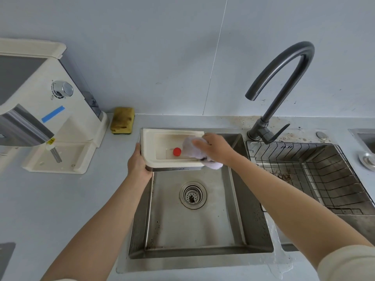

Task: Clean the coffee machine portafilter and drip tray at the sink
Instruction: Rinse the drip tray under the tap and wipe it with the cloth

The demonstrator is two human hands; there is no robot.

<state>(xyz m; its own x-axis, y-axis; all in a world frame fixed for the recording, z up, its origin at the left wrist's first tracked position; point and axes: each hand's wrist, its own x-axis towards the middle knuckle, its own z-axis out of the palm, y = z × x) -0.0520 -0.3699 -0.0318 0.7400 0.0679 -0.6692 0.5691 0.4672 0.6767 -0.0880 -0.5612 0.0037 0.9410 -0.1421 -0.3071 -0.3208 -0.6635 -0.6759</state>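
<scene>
The cream drip tray (151,147) is held above the far left part of the steel sink (194,224). A red float (177,151) sits inside the tray. My left hand (138,162) grips the tray's near left corner. My right hand (213,148) holds a pale lilac cloth (194,152) and presses it into the right side of the tray. The cloth hangs over the tray's near right edge. The portafilter is not visible.
The cream coffee machine (67,118) stands on the counter at left, its tray bay bare. A yellow sponge (122,120) leans on the wall behind. The dark faucet (280,86) arches over the sink's right side. A wire rack (304,171) fills the right basin.
</scene>
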